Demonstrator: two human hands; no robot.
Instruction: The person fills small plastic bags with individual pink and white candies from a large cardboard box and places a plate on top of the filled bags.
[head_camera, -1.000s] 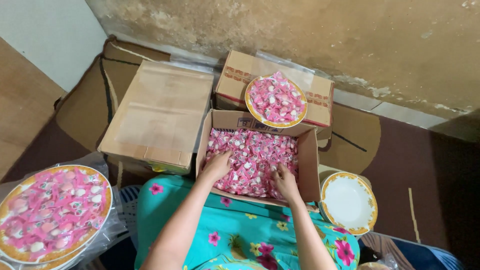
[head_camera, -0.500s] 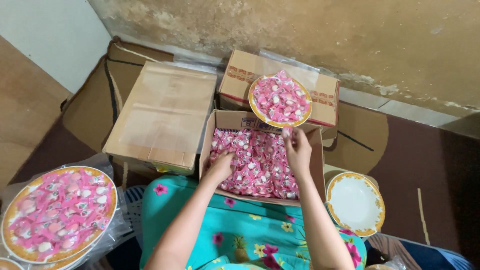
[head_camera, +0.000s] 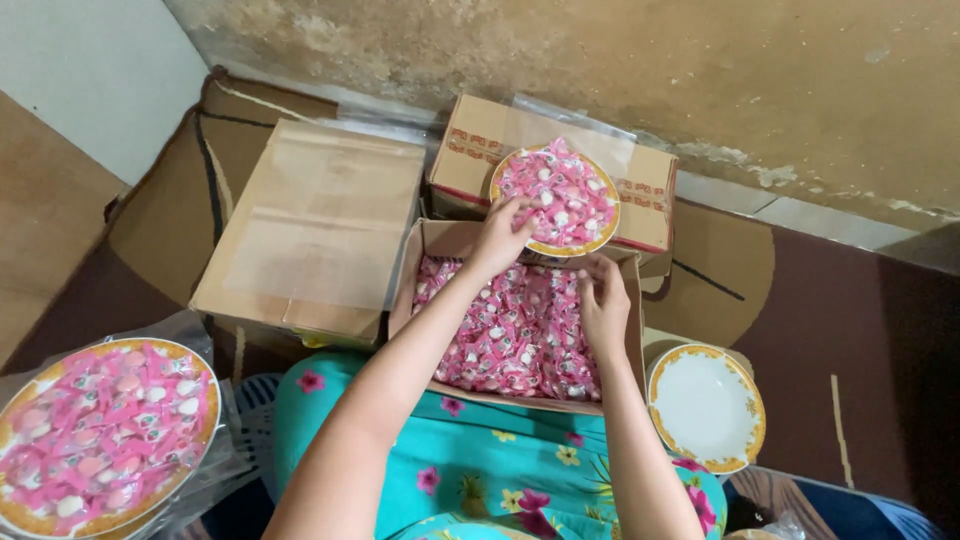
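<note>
An open cardboard box (head_camera: 428, 262) in front of my lap is full of small pink-wrapped candies (head_camera: 520, 340). Behind it, a yellow-rimmed plate (head_camera: 560, 195) heaped with the same candies rests on a closed carton (head_camera: 650, 180). My left hand (head_camera: 500, 235) reaches over the open box, and its fingers grip the plate's near left rim. My right hand (head_camera: 605, 300) hovers over the box's candies with curled fingers just below the plate's near edge. Whether it holds anything is hidden.
A large closed carton (head_camera: 320, 220) stands to the left of the open box. A candy-filled plate (head_camera: 100, 430) on clear plastic lies at the lower left. An empty white plate (head_camera: 705, 405) with a yellow rim sits at the right. A stained wall (head_camera: 600, 60) runs behind.
Both hands have left the candies in the open box and moved away from me toward the filled plate. The left hand now touches its rim.
</note>
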